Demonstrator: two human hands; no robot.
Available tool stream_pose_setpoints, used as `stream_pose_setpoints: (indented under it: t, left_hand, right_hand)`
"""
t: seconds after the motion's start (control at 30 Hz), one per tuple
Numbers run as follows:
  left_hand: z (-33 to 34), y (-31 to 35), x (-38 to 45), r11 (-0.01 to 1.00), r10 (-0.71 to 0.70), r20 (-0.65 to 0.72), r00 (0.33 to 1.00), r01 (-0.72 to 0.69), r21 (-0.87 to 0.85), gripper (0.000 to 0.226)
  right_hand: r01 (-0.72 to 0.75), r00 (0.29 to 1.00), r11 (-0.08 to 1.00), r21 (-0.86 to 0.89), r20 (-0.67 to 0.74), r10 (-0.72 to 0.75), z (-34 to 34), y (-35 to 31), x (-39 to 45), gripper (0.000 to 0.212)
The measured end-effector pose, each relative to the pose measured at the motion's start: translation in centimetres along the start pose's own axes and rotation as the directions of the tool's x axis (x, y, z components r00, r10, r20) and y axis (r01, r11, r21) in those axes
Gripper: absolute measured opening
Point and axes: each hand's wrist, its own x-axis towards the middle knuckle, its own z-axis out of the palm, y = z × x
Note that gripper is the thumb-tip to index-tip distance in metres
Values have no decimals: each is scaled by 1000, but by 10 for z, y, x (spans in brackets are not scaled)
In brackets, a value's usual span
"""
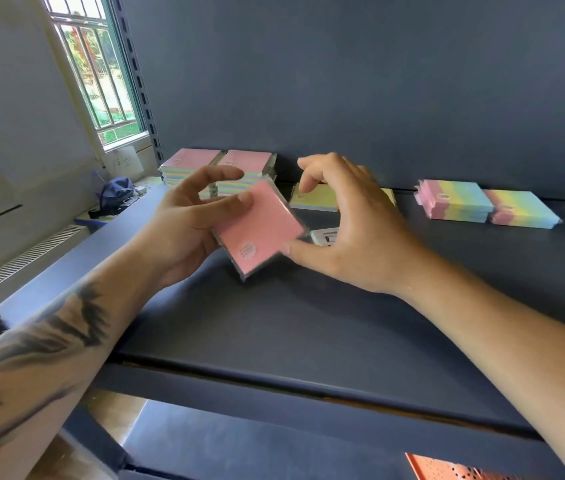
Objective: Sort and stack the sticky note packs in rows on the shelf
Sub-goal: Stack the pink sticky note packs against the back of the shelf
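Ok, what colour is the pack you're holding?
Pink top face on the held pack, clearest in the head view.

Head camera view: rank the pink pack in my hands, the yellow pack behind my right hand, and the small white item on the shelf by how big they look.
1. Pink pack, largest, though it is held nearest the camera.
2. Yellow pack, smaller, but the right hand partly hides it, so this is unsure.
3. White item, smallest; also mostly hidden.
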Motion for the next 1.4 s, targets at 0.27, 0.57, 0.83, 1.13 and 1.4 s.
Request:
stream_pose_setpoints:
  t: [0.27,0.57,0.83,1.13,1.4]
  left_hand:
    - [2,-2,-2,995,-65,53,996,61,73,34]
    - [-3,8,-3,967,-72,81,994,49,248,34]
    - [-58,25,-8,521,217,-116,969,-14,854,34]
    - [-94,22,-39,-127,-48,-90,995,83,988,74]
    - [-103,15,-38,-52,-26,-105,994,103,993,66]
  right_hand:
    - [111,978,992,-66,186,-97,-1,0,0,56]
    - [153,978,983,-101,159,-136,8,-2,3,60]
    - [-23,984,976,-214,169,60,14,-2,56,56]
    - [-28,981,925,-379,167,98,89,-12,166,54]
    - [-104,969,935,-338,177,171,122,-9,204,48]
